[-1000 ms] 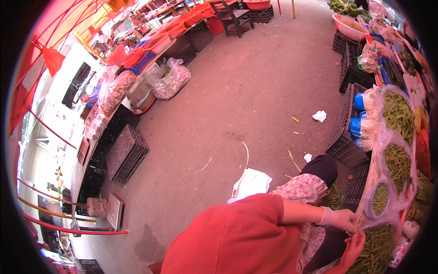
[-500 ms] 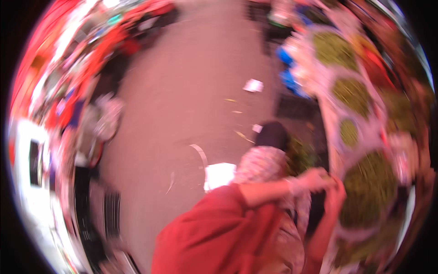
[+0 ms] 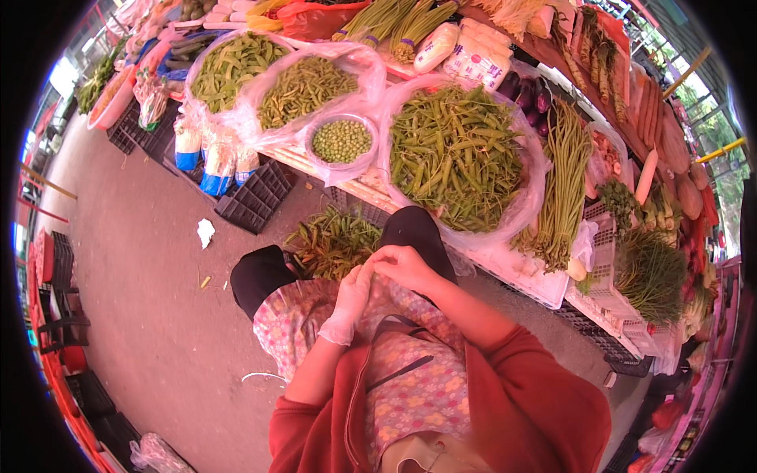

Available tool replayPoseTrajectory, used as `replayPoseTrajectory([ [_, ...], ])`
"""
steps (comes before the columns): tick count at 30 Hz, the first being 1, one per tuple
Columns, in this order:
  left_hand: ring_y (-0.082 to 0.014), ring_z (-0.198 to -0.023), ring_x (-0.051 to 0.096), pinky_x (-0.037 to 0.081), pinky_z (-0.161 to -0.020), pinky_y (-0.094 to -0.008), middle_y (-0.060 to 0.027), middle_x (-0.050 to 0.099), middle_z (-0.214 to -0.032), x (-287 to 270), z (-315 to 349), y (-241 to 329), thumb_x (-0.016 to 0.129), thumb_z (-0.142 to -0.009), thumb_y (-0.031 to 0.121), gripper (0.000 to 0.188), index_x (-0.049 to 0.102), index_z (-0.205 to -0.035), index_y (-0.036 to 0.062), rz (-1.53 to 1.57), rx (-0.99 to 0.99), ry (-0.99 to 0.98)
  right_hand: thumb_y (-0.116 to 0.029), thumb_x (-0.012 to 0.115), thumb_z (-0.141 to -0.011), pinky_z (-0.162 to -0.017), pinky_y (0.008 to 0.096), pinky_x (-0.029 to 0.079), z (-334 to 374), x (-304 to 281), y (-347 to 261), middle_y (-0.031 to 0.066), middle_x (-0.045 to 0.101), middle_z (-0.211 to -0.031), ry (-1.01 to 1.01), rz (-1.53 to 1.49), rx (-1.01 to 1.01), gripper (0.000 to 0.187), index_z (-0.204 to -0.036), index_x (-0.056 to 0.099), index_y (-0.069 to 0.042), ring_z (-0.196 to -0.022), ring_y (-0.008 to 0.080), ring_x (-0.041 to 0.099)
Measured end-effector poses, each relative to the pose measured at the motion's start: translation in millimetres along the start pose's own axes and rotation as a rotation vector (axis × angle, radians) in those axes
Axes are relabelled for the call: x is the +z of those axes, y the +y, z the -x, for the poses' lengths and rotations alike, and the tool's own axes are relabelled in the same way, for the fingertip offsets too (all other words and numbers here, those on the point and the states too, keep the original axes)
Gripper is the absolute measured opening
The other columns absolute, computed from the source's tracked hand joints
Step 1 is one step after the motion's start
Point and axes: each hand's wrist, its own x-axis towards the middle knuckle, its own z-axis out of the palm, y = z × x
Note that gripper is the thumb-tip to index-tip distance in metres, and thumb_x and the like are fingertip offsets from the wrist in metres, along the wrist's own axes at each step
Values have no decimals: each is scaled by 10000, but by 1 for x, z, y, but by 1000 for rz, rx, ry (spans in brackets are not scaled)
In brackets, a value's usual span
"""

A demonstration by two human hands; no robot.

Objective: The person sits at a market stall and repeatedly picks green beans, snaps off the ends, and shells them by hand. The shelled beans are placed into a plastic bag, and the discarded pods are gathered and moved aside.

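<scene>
My two hands meet above my lap, over a flowered apron [image 3: 418,394]. My left hand [image 3: 354,296] wears a thin clear glove, its fingers drawn together and pointing up. Bent over those fingertips are the fingers of my right hand [image 3: 405,269], with the thumb side tucked in. Whatever is pinched between them, if anything, is hidden. Just beyond the hands, between my dark-trousered knees, lies a heap of green and brownish pods [image 3: 331,240]. Past my right knee, a large plastic-lined pile of pea pods [image 3: 457,150] rests on the stall. Left of it stands a bowl of shelled peas [image 3: 341,142].
Two more lined piles of pods [image 3: 306,91] sit farther left. Long beans [image 3: 561,181], eggplants [image 3: 530,96] and a white crate [image 3: 603,252] are to the right. A black crate [image 3: 256,197] stands on the floor at the stall's front, near white litter [image 3: 206,232].
The view has swung from the aisle to face the stall and has sharpened. My joined hands now show near the middle over my lap, instead of at the right beside the stall.
</scene>
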Motion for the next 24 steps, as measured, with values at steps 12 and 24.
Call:
replayPoseTrajectory([
  [12,-104,-623,558,431,-509,-220,-21,618,-757,-16,-3,-3,521,-971,324,251,585,-947,82,309,-125,-222,-129,619,-898,-539,232,464,1,-4,3,26,631,-760,-85,-35,-10,215,-1068,637,0,-607,84,571],
  [24,-197,-1006,539,429,-934,-351,-65,577,-1038,-20,-29,-28,521,-973,363,312,545,-1027,57,807,80,-201,-168,779,-771,-719,295,518,1,32,14,69,622,-878,129,224,-314,297,-947,588,-23,-788,161,622],
])
